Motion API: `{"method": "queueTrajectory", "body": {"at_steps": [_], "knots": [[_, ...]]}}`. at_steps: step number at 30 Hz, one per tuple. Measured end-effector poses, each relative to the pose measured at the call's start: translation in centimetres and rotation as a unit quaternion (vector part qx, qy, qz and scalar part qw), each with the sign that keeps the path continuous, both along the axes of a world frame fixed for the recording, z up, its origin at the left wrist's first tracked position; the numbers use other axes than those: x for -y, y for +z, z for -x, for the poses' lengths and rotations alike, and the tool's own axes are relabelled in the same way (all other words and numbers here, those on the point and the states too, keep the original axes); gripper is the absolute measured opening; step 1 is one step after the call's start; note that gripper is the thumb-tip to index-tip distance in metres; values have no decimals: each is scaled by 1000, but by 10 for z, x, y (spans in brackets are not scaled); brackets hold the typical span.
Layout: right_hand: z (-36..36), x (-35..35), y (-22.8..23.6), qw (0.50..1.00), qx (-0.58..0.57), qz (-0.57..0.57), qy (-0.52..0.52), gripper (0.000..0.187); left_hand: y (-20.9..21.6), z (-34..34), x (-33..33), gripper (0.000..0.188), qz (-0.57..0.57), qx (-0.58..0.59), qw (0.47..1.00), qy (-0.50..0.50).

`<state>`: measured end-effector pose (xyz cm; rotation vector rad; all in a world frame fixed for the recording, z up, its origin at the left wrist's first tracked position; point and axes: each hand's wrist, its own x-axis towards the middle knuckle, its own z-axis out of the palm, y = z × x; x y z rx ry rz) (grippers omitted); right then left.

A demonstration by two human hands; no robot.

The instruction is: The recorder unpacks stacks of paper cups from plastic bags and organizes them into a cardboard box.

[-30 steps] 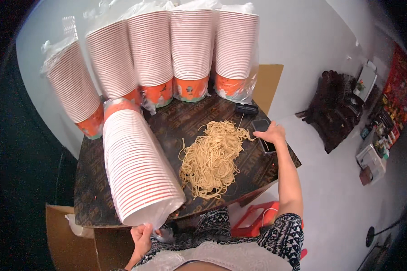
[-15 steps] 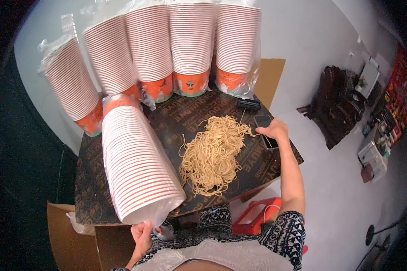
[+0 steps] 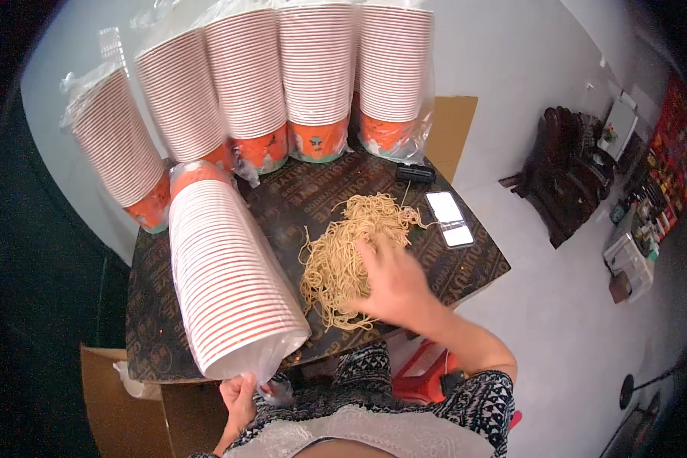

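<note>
A long stack of paper cups (image 3: 233, 282) in a clear plastic bag lies tilted on the table, its wide mouth toward me. My left hand (image 3: 239, 398) is closed on the gathered end of the plastic bag (image 3: 271, 382), just past the table's front edge. To the right of the stack is a tangled heap of tan string (image 3: 336, 267). Over that heap my right hand (image 3: 397, 286) reaches with fingers apart, slightly blurred. It hides part of the string, and whether it touches any strands is unclear.
Several more bagged cup stacks (image 3: 318, 69) stand upright along the back of the dark printed table (image 3: 156, 305). A smartphone (image 3: 449, 217) with a lit screen lies at the right, near a small black object (image 3: 416, 174). Below the edge is a red plastic stool (image 3: 421, 374).
My right hand has left the phone and moved left and nearer, over the string. The phone screen, dark before, is now lit. My left hand keeps its hold on the bag.
</note>
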<state>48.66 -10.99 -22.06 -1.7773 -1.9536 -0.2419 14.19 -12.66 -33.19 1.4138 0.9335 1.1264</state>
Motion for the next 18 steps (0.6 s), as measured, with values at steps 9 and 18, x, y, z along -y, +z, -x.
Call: {"method": "queueTrajectory", "body": {"at_steps": [9, 18], "knots": [[19, -8, -58, 991, 125, 27, -48, 42, 3, -1, -1, 46, 26, 5, 999, -38], [-55, -33, -23, 958, 152, -240, -37, 8, 3, 1, 2, 43, 41, -2, 998, -36]]}}
